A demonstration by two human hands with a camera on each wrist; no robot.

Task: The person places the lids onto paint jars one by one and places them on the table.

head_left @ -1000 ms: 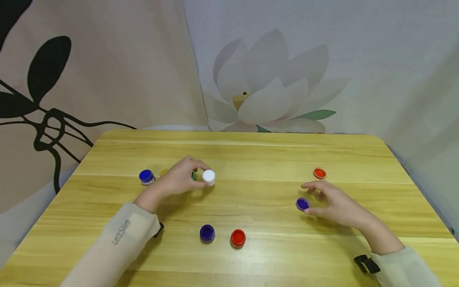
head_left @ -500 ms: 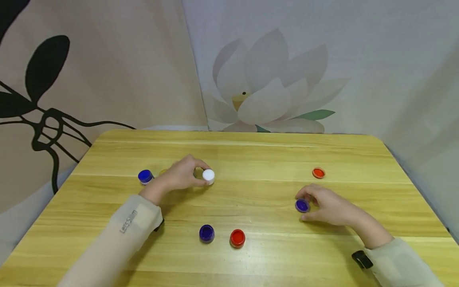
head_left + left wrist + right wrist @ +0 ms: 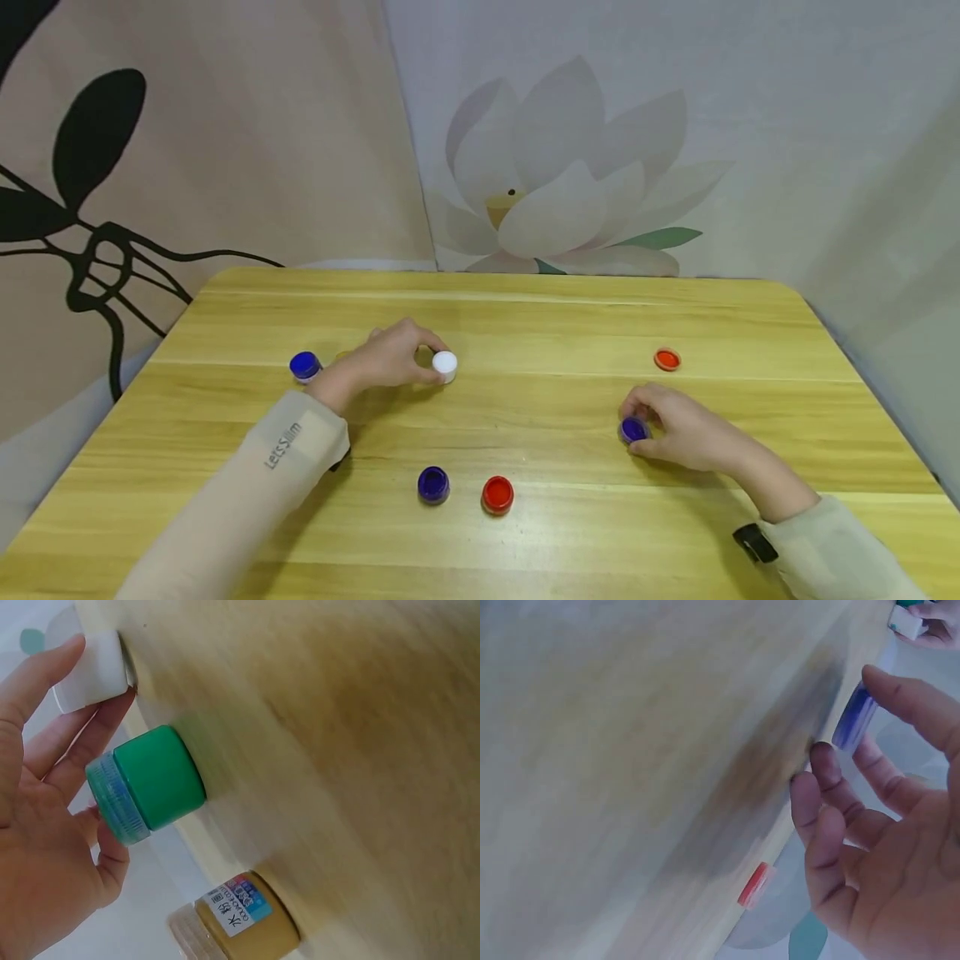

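My left hand (image 3: 393, 354) pinches a small white paint jar (image 3: 445, 367) between thumb and fingers at the table's left middle. In the left wrist view, a green gouache jar (image 3: 161, 780) stands beside those fingers, and an ochre gouache jar (image 3: 247, 916) is farther off. On the right, my right hand (image 3: 697, 429) pinches a purple jar lid (image 3: 634, 430), inner side up, by its rim. The right wrist view shows the lid (image 3: 855, 718) edge-on between thumb and fingers. An uncapped purple paint jar (image 3: 433, 485) and an uncapped red paint jar (image 3: 497, 496) stand at front centre.
Behind the right hand lies a red lid (image 3: 667, 359), inner side up. A blue-capped jar (image 3: 305, 367) stands left of the left hand. The wooden table (image 3: 562, 333) ends at a wall covering (image 3: 787, 167) printed with a flower.
My right fingers have come round the purple lid and now pinch it. The left hand has shifted slightly right with the white jar.
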